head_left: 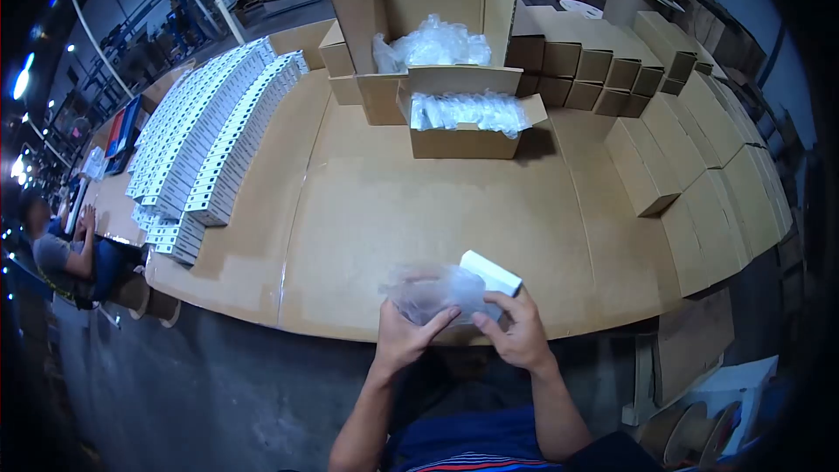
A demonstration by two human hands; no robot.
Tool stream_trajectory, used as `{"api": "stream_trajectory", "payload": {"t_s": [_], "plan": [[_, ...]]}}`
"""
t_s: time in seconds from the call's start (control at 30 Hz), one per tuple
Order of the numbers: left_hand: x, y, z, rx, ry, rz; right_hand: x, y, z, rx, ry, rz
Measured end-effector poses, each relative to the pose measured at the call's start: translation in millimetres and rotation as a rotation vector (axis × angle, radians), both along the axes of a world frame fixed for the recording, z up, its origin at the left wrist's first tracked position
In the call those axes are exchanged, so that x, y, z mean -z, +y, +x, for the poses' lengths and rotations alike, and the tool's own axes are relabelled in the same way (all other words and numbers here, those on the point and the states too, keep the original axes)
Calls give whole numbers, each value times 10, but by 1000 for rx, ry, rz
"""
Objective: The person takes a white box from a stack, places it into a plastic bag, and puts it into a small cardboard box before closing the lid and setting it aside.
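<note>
Both hands work close to the body at the near edge of the cardboard-covered worktop (376,210): the left hand (404,336) has its grip closed on the lower side of a clear plastic bag (433,293), fingers curled up into the crinkled film, while the right hand (517,332) pinches the bag's right end together with a small white box (490,273) that sticks up tilted from the bag's far side. Beyond them, going from big to small, a tall open carton (419,0) stands at the far middle of the worktop with bagged parts inside, and a long bank of closed brown boxes (699,166) runs down the right side. Rows of white boxes (205,131) lie packed in curved lines on the left. Just in front of the tall carton sits a low open box (468,127) filled with more clear bags. At the far left edge another person (61,249) sits apart from the worktop
</note>
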State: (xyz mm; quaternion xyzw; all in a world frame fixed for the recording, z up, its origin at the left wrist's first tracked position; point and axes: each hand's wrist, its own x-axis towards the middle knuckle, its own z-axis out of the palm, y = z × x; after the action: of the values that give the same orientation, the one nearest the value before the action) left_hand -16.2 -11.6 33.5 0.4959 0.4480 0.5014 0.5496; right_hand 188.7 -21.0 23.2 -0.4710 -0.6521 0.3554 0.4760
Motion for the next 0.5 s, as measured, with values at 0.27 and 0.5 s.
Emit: {"api": "stream_trajectory", "payload": {"t_s": [0.27,0.5], "plan": [[73,-92,23,-55,281,192,-603,313,161,5,593,165],[80,-152,80,-4,264,53,-720,390,-162,-178,490,185]]}}
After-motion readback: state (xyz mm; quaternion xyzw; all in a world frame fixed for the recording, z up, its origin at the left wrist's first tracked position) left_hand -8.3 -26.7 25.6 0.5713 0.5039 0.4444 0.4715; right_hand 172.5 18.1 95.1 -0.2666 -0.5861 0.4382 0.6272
